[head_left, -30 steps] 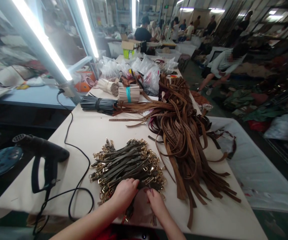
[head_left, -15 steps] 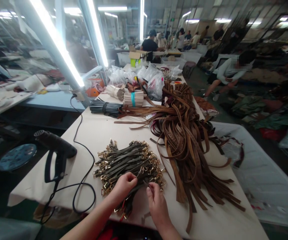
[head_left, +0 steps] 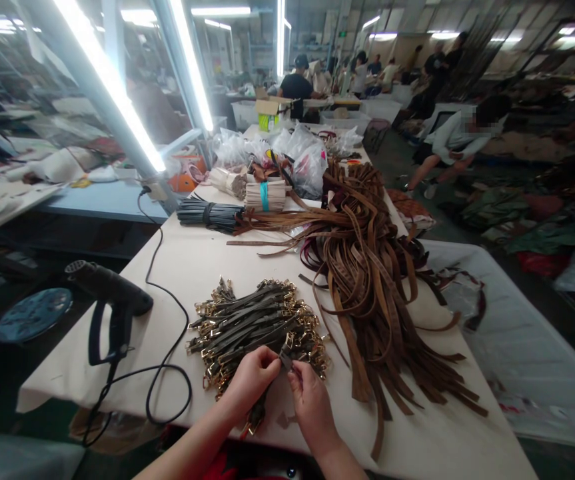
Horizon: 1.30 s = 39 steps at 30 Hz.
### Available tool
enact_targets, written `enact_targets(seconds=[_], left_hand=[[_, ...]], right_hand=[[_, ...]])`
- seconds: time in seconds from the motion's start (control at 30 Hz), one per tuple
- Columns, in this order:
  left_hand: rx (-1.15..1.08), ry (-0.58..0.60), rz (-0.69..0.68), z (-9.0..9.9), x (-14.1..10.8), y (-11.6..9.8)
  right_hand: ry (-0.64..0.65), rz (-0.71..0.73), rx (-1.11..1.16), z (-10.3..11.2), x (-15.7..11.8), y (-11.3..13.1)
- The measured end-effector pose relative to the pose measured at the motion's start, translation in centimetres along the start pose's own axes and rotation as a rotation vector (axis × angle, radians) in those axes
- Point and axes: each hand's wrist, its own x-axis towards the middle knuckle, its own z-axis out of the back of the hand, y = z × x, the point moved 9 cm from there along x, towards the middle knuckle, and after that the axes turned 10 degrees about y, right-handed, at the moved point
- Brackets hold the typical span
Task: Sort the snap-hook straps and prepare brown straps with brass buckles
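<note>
Close together at the table's front, my left hand [head_left: 253,379] and my right hand [head_left: 313,403] both pinch a short dark leather strap [head_left: 286,361]. A gold-coloured metal fitting shows on the strap just above my fingertips. My fingers cover most of the piece. Right behind my hands lies a pile of dark grey-green straps [head_left: 254,313] with gold buckles and clasps at their ends. A few more straps [head_left: 256,417] of the same kind poke out under my left wrist.
Left on the table [head_left: 167,257] lies a black heat gun [head_left: 112,300] with a looping cord [head_left: 187,320]. Long brown leather strips [head_left: 367,267] heap up on the right, beside a white bin [head_left: 527,353]. Bundled strips [head_left: 207,215] and plastic bags [head_left: 297,153] lie farther back. A person [head_left: 462,137] sits at the right.
My hands have come closer together, the left shifting slightly right. The strap's end with its gold fitting now stands up between my fingers.
</note>
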Motion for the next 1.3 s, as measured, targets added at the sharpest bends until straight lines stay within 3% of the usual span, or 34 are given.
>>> enact_targets(seconds=[0.27, 0.43, 0.57, 0.73, 0.93, 1.13, 1.2, 1.3], left_hand=[[-0.142, 0.014, 0.047, 0.2, 0.0, 0.5], [-0.528, 0.116, 0.195, -0.6, -0.4, 2.1], [-0.88, 0.248, 0.248, -2.1, -0.8, 1.9], [-1.068, 0.282, 0.33, -3.0, -1.2, 1.9], [-1.088, 0.277, 0.416, -3.1, -1.7, 2.8], [-1.029, 0.27, 0.381, -2.9, -1.4, 2.9], [-0.914, 0.236, 0.327, -2.5, -1.2, 2.5], [-0.474, 0.067, 0.166, -0.3, -0.8, 1.3]], right_hand=[[-0.015, 0.018, 0.036, 0.5, 0.0, -0.3], [-0.076, -0.012, 0.173, 0.6, -0.4, -1.4], [-0.014, 0.007, 0.159, -0.4, 0.0, -1.2], [0.018, 0.043, 0.137, -1.0, 0.6, -0.4], [0.004, 0.076, 0.081, -0.6, 0.7, 0.1], [-0.016, 0.057, 0.135, -0.2, 0.4, -0.2], [-0.011, 0.068, 0.122, 0.0, 0.4, 0.1], [-0.003, 0.081, 0.077, 0.3, 0.4, 0.6]])
